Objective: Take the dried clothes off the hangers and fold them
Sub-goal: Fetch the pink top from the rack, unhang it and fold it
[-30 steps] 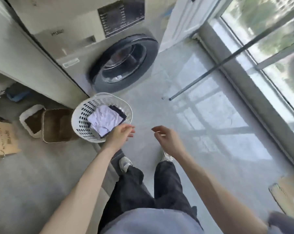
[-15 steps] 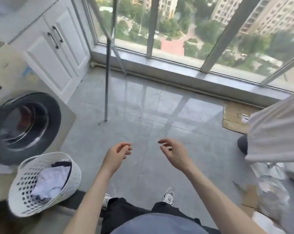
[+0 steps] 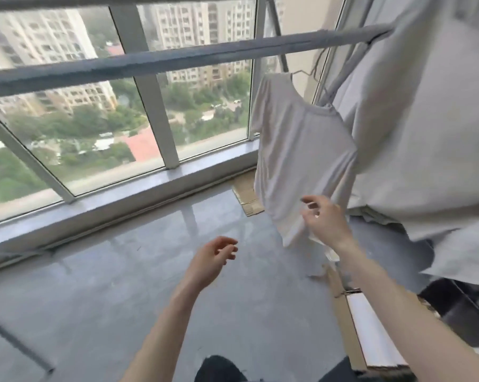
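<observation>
A white T-shirt hangs on a thin wire hanger from the grey rail of a drying rack, right of centre. My right hand is raised in front of the shirt's lower hem, fingers loosely spread, holding nothing; whether it touches the cloth I cannot tell. My left hand hovers lower and to the left over the floor, relaxed and empty. A larger pale grey garment or sheet hangs at the far right, close to the camera.
Large windows with a white sill run along the far side. Flattened cardboard lies on the grey tiled floor under the shirt, and more cardboard with a white board lies at the lower right. The rack's leg crosses the lower left.
My view has swung up and right, away from the washer and laundry basket, to the rack. My right hand has risen to the hanging white T-shirt; both hands remain empty.
</observation>
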